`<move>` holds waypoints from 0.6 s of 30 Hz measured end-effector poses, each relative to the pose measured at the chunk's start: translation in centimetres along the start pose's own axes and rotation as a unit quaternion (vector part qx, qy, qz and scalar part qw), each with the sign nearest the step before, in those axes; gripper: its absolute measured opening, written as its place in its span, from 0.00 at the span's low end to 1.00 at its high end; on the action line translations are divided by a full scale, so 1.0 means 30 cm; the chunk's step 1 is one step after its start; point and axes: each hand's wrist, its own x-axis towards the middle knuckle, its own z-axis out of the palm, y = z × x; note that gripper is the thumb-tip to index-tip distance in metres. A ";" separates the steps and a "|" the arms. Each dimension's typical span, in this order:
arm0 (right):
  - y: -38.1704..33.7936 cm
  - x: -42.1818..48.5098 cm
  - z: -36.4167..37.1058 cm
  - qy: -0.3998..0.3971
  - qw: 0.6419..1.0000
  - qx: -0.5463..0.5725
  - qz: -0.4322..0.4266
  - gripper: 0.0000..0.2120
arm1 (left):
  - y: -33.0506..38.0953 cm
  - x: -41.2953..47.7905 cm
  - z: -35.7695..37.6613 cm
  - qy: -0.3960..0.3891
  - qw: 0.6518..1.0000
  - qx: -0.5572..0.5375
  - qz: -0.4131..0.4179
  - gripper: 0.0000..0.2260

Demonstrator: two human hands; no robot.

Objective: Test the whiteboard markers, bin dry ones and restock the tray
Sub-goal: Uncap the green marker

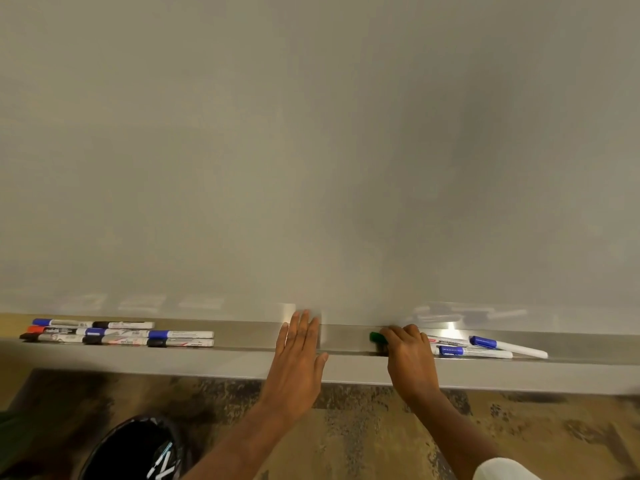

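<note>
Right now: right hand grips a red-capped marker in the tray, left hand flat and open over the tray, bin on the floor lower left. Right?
Not quite. The cap is green, not red: the head view shows the right hand gripping a green-capped marker in the tray. The rest holds: left hand flat and open over the tray, bin lower left.

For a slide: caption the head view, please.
Right hand grips a green-capped marker in the whiteboard tray; left hand spreads open over the tray.
</note>
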 end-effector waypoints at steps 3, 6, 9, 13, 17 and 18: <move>-0.004 0.006 0.005 0.016 1.000 0.010 -0.017 0.18 | 0.003 0.000 0.003 -0.002 1.000 -0.011 -0.002 0.27; -0.037 0.006 -0.010 0.052 0.997 0.051 -0.030 0.19 | 0.014 0.004 -0.013 0.004 0.999 -0.042 0.000 0.26; -0.103 0.005 -0.049 0.101 0.989 0.107 -0.026 0.19 | 0.038 0.015 -0.050 0.026 0.995 -0.095 -0.007 0.24; -0.215 0.011 -0.132 0.148 0.968 0.204 0.000 0.13 | 0.093 0.034 -0.160 0.061 0.975 -0.206 -0.051 0.21; -0.339 0.006 -0.238 0.163 0.933 0.318 0.031 0.14 | 0.172 0.058 -0.342 0.055 0.906 -0.400 -0.123 0.17; -0.373 0.004 -0.280 0.160 0.919 0.356 0.047 0.14 | 0.187 0.065 -0.387 0.060 0.889 -0.436 -0.128 0.16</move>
